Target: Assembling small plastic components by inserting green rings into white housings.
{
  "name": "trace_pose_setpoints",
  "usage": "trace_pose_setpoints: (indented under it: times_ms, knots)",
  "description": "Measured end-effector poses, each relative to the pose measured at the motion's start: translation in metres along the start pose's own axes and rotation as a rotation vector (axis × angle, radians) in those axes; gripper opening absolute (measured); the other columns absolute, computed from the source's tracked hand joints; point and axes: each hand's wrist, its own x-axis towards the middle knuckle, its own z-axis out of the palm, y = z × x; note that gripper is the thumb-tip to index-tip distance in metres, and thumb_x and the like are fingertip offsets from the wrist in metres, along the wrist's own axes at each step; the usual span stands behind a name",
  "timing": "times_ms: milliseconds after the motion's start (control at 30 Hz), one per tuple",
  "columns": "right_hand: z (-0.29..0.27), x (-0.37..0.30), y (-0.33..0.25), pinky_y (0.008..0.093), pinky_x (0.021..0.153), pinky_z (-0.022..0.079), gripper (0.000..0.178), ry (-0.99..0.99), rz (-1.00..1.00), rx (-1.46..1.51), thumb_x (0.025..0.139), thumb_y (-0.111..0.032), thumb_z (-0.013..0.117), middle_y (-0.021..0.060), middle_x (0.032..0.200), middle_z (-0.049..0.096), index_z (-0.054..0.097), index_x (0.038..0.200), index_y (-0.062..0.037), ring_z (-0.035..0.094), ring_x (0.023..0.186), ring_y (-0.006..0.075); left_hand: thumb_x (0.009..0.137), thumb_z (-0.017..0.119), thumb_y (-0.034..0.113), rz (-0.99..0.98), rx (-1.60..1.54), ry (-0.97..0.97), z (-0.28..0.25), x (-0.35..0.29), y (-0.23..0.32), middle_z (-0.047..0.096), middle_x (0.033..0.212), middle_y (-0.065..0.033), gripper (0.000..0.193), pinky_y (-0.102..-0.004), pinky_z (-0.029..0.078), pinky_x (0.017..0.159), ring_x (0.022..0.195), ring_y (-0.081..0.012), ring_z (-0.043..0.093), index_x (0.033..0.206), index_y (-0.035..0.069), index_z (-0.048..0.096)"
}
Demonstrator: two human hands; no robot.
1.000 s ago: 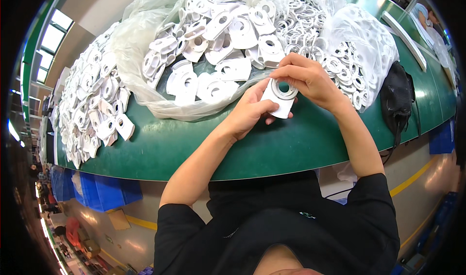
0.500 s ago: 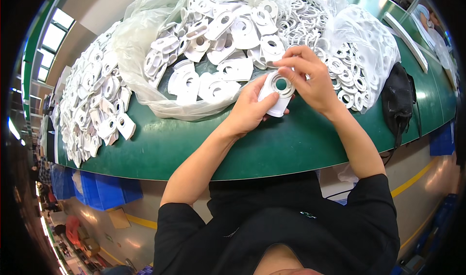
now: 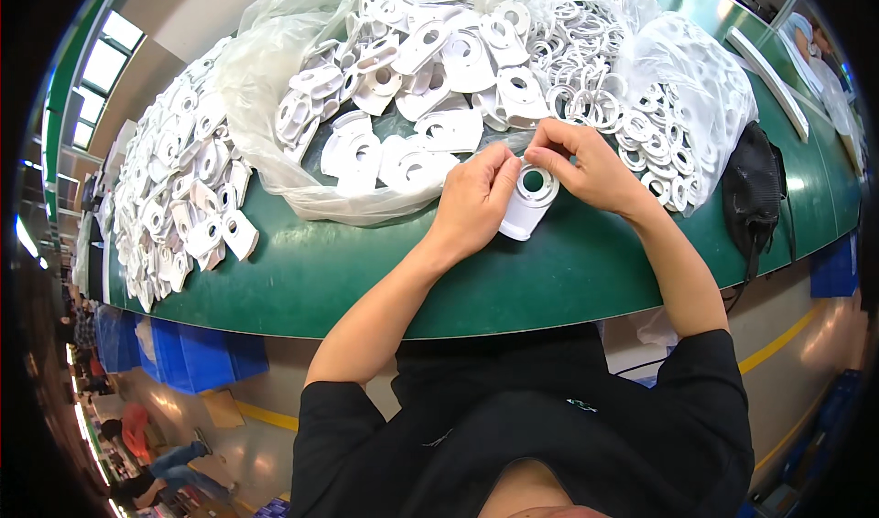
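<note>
A white plastic part (image 3: 524,222) with a round hole and a raised ring lies just under my hands, tilted a little, its flat end toward me. My left hand (image 3: 472,202) is closed at its upper left edge, thumb and forefinger pressed together. My right hand (image 3: 591,166) pinches close beside, above the part's ring, fingertips almost meeting the left ones. Whatever is between the fingertips is too small to make out. I cannot tell whether the part rests on the green table (image 3: 366,285) or is supported by hidden fingers.
An open clear plastic bag (image 3: 252,156) of similar white parts stands ahead. A loose heap of parts (image 3: 174,188) spreads at left. Ahead right are piled white rings (image 3: 581,42) and another bag (image 3: 723,88). A black mesh pouch (image 3: 753,184) sits by the right edge.
My left hand has let its grip on the white part's face go and now pinches at its upper edge. My right hand has come down beside it. The part sits slightly nearer me.
</note>
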Motion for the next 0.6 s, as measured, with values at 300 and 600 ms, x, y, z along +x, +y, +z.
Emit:
trace_pose_setpoints:
  times_ms: [300,600]
  knots:
    - [0.018,0.005,0.005,0.0206,0.068,0.041,0.025,0.223,-0.007,0.26,0.098,-0.02,0.05,-0.0015,0.08,0.059,0.062,0.094,0.0013,0.05,0.076,0.0043,0.098,0.044,0.016,-0.018,-0.355,0.159,0.011,0.002,-0.009,0.058,0.084,-0.0054,0.017,-0.0257,0.041,0.062,0.073,-0.0088,0.05,0.098,0.001,0.051]
    - [0.016,0.004,0.01,0.0202,0.069,0.042,0.022,0.235,0.047,0.323,0.097,-0.018,0.052,-0.0014,0.084,0.062,0.063,0.099,0.0004,0.053,0.077,0.0045,0.102,0.037,0.029,-0.12,-0.725,-0.018,0.008,-0.001,0.006,0.056,0.111,-0.0069,0.03,-0.0318,0.048,0.088,0.101,-0.0114,0.055,0.114,0.004,0.047]
